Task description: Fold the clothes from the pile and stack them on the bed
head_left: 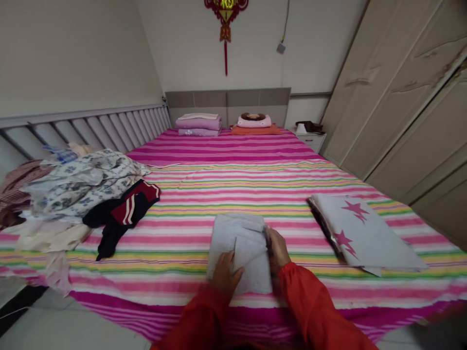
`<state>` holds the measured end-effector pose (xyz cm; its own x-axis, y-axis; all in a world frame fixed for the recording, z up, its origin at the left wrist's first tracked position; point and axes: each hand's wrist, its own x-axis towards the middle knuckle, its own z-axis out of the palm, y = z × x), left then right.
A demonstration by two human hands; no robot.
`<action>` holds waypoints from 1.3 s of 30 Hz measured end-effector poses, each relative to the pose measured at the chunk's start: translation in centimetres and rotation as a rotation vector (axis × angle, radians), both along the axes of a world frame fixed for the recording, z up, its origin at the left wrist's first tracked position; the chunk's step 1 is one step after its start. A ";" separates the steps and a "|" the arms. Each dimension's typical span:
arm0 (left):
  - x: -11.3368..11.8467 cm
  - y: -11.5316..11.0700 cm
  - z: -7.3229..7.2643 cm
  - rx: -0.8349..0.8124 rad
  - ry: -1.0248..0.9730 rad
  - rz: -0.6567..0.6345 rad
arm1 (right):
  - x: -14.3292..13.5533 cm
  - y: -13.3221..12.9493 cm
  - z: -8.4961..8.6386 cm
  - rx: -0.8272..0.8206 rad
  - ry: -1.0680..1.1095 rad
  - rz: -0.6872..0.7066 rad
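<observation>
A folded light grey cloth (250, 253) lies near the front edge of the striped bed (182, 238). On its lower left part rests my left hand (226, 274), thumb and fingers apart, palm down. My right hand (278, 247) is at the cloth's right edge, with its fingers curled against the side; its fingertips are partly hidden, and I cannot make out whether they pinch the fabric. To the right lies a folded grey cloth with pink stars (368, 233), a dark layer showing along its left side.
A heap of clothes (87, 184) with a dark and maroon garment (133, 209) covers the bed's left side. Folded bedding (199, 124) and pillows (254, 121) sit by the headboard (255, 99). A railing (109, 127) runs left; a wardrobe (397, 87) stands right.
</observation>
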<state>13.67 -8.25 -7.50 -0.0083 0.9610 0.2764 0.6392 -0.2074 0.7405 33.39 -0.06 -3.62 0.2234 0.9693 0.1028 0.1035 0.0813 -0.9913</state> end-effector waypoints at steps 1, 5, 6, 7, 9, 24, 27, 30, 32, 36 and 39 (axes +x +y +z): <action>0.3 0.3 0.3 -0.024 -0.016 0.005 | -0.1 0.1 0.3 -0.034 0.026 0.010; 0.8 0.9 1.9 -0.086 -0.080 0.002 | -0.6 1.0 1.7 -0.163 0.125 0.142; 0.8 0.8 2.3 -0.080 -0.098 -0.006 | -0.7 1.4 2.0 -0.176 0.135 0.174; 0.9 0.7 2.7 -0.065 -0.114 -0.016 | -0.9 1.8 2.3 -0.176 0.134 0.191; 1.2 0.2 3.6 -0.020 -0.139 -0.040 | -1.2 2.7 2.8 -0.163 0.129 0.202; 5.2 -0.7 1.9 -0.070 0.047 -0.536 | -0.8 3.1 3.2 -0.032 -0.291 -0.161; 3.9 0.1 2.7 -0.184 -0.053 -0.645 | -3.2 0.5 3.5 0.177 -0.466 -0.130; 1.5 2.4 4.1 -0.114 -0.050 -0.466 | -6.3 -1.9 2.8 0.395 -0.657 0.063; -0.3 4.6 5.3 0.019 0.026 -0.273 | -7.8 -2.6 2.1 0.402 -0.748 0.145; -1.9 8.9 7.0 0.024 0.271 -0.057 | -8.5 -1.9 1.5 0.232 -0.992 0.167; -1.6 10.9 7.1 -0.146 0.444 0.042 | -7.9 -0.9 1.5 0.089 -1.116 0.107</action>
<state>12.07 2.65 -0.37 0.0405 0.9915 0.1240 0.9065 -0.0886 0.4128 25.47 -1.00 -2.08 -0.1211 0.9572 0.2631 0.9174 0.2091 -0.3386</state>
